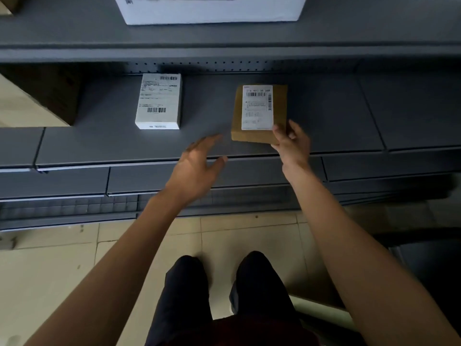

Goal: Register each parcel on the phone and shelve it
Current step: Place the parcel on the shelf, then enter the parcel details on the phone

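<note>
Gripping brown parcel point(259, 113) corner, right hand point(291, 143), label print blurred, left hand point(199, 161) open

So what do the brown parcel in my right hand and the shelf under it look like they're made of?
The flat brown parcel looks like matte cardboard: tan faces, crisp folded edges, a white paper label stuck on top. The dark grey shelf seems to be painted sheet metal: smooth and even, with folded front lips and a perforated back strip.

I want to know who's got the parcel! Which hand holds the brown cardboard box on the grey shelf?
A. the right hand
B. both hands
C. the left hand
A: the right hand pinches the brown cardboard box at its near corner; the left hand hovers open.
</note>
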{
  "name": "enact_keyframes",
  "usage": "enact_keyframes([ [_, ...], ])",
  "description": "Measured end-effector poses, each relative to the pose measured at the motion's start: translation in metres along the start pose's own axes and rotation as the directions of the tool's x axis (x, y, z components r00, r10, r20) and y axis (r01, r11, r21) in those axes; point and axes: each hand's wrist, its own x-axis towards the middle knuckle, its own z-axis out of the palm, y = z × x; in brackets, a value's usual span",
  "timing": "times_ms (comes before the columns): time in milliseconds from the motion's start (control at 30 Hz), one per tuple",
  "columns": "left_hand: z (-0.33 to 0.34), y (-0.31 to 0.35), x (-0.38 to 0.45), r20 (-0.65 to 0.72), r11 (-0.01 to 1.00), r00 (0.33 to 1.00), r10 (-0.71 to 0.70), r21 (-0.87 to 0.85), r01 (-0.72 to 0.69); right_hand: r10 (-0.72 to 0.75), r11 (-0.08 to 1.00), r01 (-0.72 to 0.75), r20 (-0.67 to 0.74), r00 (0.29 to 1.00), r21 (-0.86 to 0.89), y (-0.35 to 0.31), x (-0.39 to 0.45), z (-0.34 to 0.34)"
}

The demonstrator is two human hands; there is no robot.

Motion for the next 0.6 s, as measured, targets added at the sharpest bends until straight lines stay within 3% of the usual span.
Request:
enact_keyframes([
  [333,0.024,-0.018,0.038,-0.041,0.999,0.999,0.034,0.032,-0.033,-0.147,0.97,0.154,0.052,0.988,-0.19,0.006,0.055,0.013],
  [600,0.027,-0.02,0.056,-0.071,0.999,0.997,0.04,0.0,-0.04,-0.285,0.887,0.263,-0.003,0.958,-0.379,0.003,0.076,0.02],
])
